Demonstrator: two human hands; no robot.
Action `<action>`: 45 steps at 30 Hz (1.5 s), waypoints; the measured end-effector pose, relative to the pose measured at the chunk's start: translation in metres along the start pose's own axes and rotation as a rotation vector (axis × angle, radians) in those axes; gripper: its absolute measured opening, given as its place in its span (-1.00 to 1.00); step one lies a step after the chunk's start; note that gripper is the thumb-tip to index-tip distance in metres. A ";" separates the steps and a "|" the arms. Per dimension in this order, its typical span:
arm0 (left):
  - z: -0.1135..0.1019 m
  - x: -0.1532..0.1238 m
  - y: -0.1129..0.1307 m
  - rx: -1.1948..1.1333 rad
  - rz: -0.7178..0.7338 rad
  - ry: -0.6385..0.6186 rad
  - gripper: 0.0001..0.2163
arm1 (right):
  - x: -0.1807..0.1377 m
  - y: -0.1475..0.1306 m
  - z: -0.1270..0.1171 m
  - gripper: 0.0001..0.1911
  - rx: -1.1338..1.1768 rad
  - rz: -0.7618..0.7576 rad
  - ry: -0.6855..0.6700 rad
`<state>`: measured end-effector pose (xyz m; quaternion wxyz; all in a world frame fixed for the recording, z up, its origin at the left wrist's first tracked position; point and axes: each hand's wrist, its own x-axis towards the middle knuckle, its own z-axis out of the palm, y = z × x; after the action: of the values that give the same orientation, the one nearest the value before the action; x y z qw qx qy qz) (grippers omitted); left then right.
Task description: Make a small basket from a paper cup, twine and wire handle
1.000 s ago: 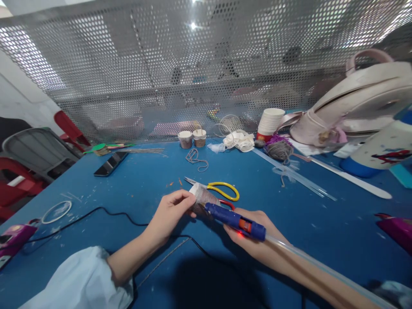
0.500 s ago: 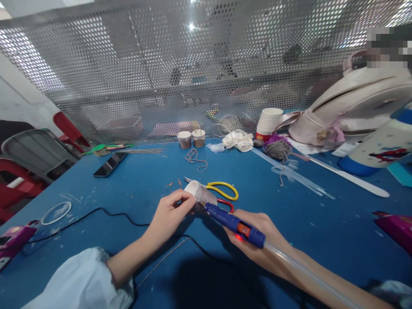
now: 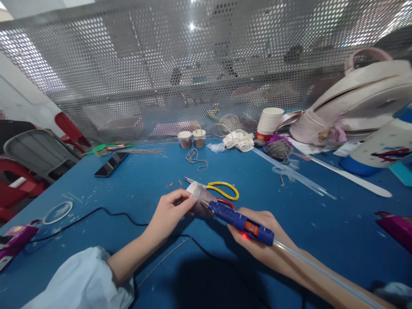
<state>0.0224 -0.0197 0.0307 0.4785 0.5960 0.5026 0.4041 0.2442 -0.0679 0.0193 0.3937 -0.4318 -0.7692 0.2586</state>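
My left hand [image 3: 175, 210] is closed on a small paper cup [image 3: 203, 195] that lies tilted on its side, its outside partly wound with greyish yarn. In my right hand [image 3: 260, 234] is a blue hot glue gun [image 3: 241, 221] with a red light glowing and a long clear glue stick out of its back. The nozzle points at the cup's side; whether it touches I cannot tell. Just behind the cup lie scissors [image 3: 227, 189] with one yellow and one red handle, partly hidden by it.
Two small cups [image 3: 185, 140] and a loop of grey cord [image 3: 196, 161] lie ahead. A phone [image 3: 111, 165] is at left, near a black cable [image 3: 128, 218]. To the right are stacked paper cups [image 3: 269, 122], grey yarn [image 3: 279, 150], clear glue sticks [image 3: 299, 178] and a bag [image 3: 357, 103].
The glue gun in my right hand has shifted slightly right, its nozzle now higher on the cup's side. The cup has turned a little in my left hand.
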 end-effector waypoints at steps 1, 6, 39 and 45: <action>0.000 0.000 0.000 0.014 -0.001 0.006 -0.78 | 0.000 0.000 0.000 -0.87 0.001 -0.001 0.002; -0.001 0.001 -0.004 0.125 0.033 0.027 -0.78 | -0.001 0.000 -0.001 -0.87 0.000 -0.004 0.005; -0.005 -0.015 -0.018 1.109 0.858 -0.046 -0.89 | 0.005 -0.007 -0.009 -0.82 0.007 0.095 0.079; -0.008 -0.022 -0.004 1.127 0.823 -0.121 -0.59 | 0.005 -0.004 -0.010 -0.83 0.050 0.130 0.105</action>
<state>0.0105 -0.0397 0.0279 -0.0680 0.9166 0.3414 0.1964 0.2493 -0.0647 0.0295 0.4267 -0.4839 -0.7111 0.2796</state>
